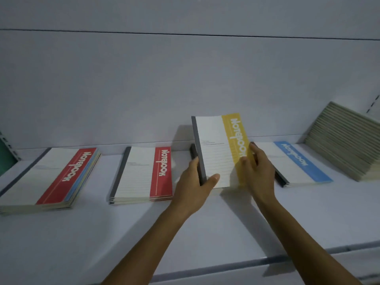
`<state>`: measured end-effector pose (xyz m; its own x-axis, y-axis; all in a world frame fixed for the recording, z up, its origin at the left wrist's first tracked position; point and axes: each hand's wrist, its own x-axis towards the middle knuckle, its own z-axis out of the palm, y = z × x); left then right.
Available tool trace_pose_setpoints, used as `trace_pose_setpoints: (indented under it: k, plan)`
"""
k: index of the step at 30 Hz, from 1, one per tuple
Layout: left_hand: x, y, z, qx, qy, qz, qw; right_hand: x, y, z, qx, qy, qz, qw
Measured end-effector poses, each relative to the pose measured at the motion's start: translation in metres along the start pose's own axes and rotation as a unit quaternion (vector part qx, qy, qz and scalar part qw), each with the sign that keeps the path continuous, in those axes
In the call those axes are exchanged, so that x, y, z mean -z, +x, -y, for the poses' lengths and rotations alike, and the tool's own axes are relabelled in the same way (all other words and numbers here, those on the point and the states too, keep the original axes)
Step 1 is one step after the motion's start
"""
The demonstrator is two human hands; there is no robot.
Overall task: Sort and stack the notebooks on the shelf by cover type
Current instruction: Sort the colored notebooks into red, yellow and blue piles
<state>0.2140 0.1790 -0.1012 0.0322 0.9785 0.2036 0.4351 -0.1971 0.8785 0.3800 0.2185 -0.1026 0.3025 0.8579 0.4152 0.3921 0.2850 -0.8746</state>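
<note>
Shelf: left hand, right hand grip yellow notebook, "Notebook".

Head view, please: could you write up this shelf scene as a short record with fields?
held item: yellow-band notebook, tilted up off the shelf
left-hand grip: holds the grey spine edge, thumb on the cover
right-hand grip: holds the yellow edge
far-left stack: red band on top, mixed colours below
middle-left stack: red bands showing
right stack: blue band on top
far-right pile: leaning, covers hidden
</note>
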Motion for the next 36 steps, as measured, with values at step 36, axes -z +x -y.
trace_pose_setpoints:
  k: [36]
  plan:
    - [0.110,-0.032,0.003,-0.115,0.404,-0.010,0.907,-0.066,-0.055,0.076,0.109,-0.084,0.233,0.963]
